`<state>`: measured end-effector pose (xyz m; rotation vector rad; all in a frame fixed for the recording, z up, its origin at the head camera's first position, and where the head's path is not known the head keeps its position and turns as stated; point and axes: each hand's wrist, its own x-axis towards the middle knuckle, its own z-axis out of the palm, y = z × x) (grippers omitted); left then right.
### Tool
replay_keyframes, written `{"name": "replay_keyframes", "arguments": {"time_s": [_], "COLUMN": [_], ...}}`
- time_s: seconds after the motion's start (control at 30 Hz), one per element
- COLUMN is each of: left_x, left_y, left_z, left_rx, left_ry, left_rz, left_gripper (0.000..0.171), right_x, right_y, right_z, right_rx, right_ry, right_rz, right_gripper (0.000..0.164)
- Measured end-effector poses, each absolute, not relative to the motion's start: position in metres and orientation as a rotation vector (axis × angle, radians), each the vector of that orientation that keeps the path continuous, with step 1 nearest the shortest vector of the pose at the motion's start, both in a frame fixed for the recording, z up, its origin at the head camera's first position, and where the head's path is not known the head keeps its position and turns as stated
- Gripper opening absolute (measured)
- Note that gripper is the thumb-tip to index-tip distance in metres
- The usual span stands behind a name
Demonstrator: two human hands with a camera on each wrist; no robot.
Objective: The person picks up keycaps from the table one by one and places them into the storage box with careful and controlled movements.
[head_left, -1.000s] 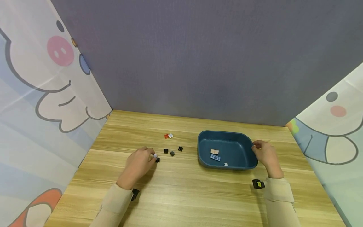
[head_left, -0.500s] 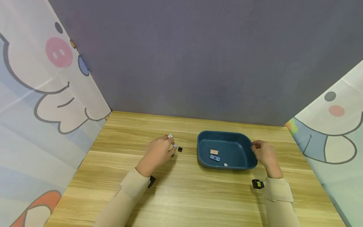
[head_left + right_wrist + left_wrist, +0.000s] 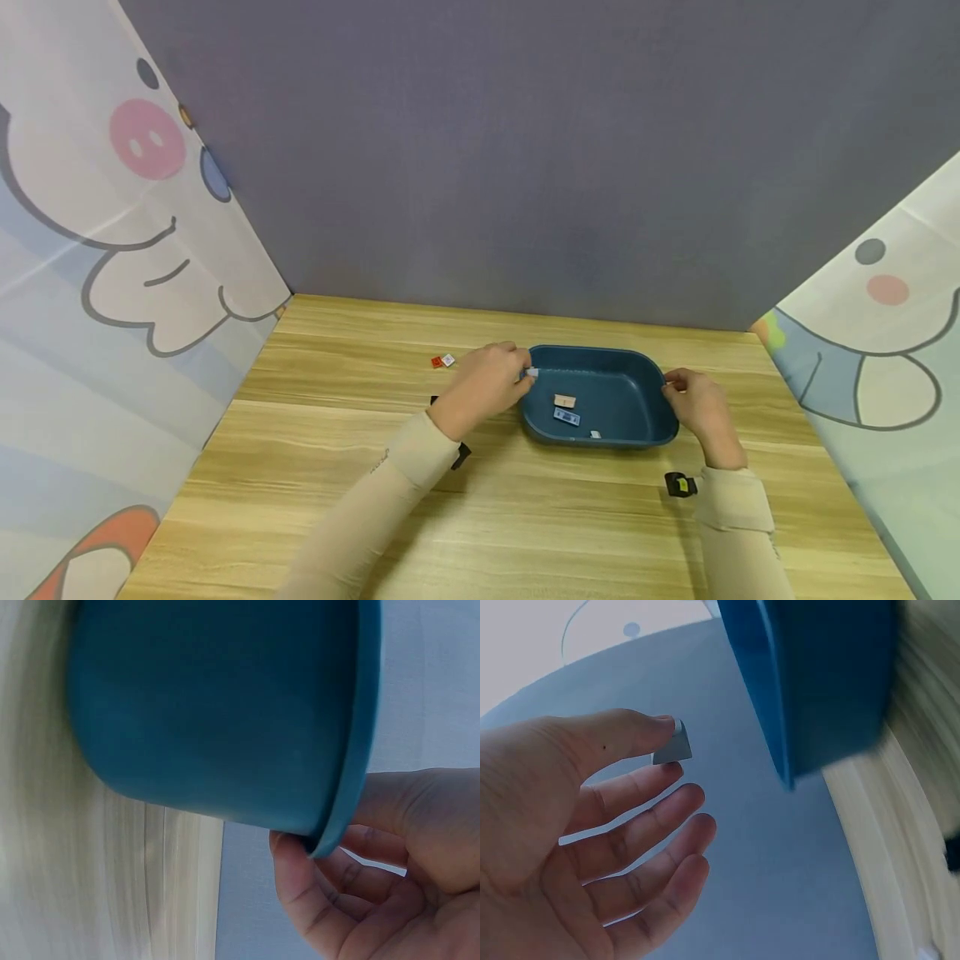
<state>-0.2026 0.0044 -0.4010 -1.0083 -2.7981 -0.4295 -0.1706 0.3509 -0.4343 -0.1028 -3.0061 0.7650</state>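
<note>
My left hand point(image 3: 487, 382) is at the left rim of a dark blue plastic basin point(image 3: 618, 392) in the head view. Between thumb and index finger it pinches a small pale grey keycap point(image 3: 673, 745); the other fingers are spread loosely in the left wrist view. My right hand point(image 3: 701, 408) holds the basin's right rim, fingers and thumb around the edge, as the right wrist view shows. Inside the basin lie a beige keycap point(image 3: 565, 401), a long light blue keycap point(image 3: 567, 416) and a small white piece point(image 3: 595, 434).
A red keycap point(image 3: 437, 362) and a white keycap point(image 3: 447, 360) lie side by side on the wooden table point(image 3: 525, 517), left of the basin. A black keycap point(image 3: 434, 401) shows partly behind my left hand. A grey panel point(image 3: 480, 167) stands along the back edge.
My left hand has carried the pale keycap rightward from the loose black keycaps to the basin's left rim. My right hand stays on the basin's right rim.
</note>
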Motion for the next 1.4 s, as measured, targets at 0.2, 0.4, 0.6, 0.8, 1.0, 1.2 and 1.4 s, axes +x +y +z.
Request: {"name": "replay_keyframes", "arguments": {"time_s": [0.2, 0.4, 0.6, 0.8, 1.0, 1.2, 1.4], "left_x": [-0.203, -0.203, -0.201, -0.200, -0.201, -0.204, -0.209], "left_y": [0.028, 0.038, 0.039, 0.037, 0.030, 0.013, -0.014], "left_z": [-0.396, -0.393, -0.392, -0.391, -0.393, -0.397, -0.399], "left_rx": [-1.078, -1.092, -1.103, -1.100, -1.102, -1.054, -0.935], "left_ry": [-2.797, -2.780, -2.810, -2.808, -2.796, -2.805, -2.834], "left_rz": [-0.364, -0.349, -0.325, -0.332, -0.369, -0.424, -0.466], "left_gripper": [0.022, 0.021, 0.031, 0.029, 0.025, 0.025, 0.024], "right_x": [-0.170, -0.170, -0.169, -0.170, -0.170, -0.169, -0.169], "right_y": [0.349, 0.349, 0.349, 0.348, 0.348, 0.347, 0.347], "right_z": [-0.434, -0.433, -0.432, -0.434, -0.434, -0.434, -0.432], "right_rx": [-0.102, -0.105, -0.105, -0.110, -0.113, -0.110, -0.100], "right_ry": [-3.003, -3.004, -3.013, -3.008, -3.007, -3.004, -2.999], "right_rz": [0.767, 0.767, 0.774, 0.784, 0.780, 0.787, 0.780], "right_gripper": [0.030, 0.030, 0.030, 0.030, 0.030, 0.030, 0.029]}}
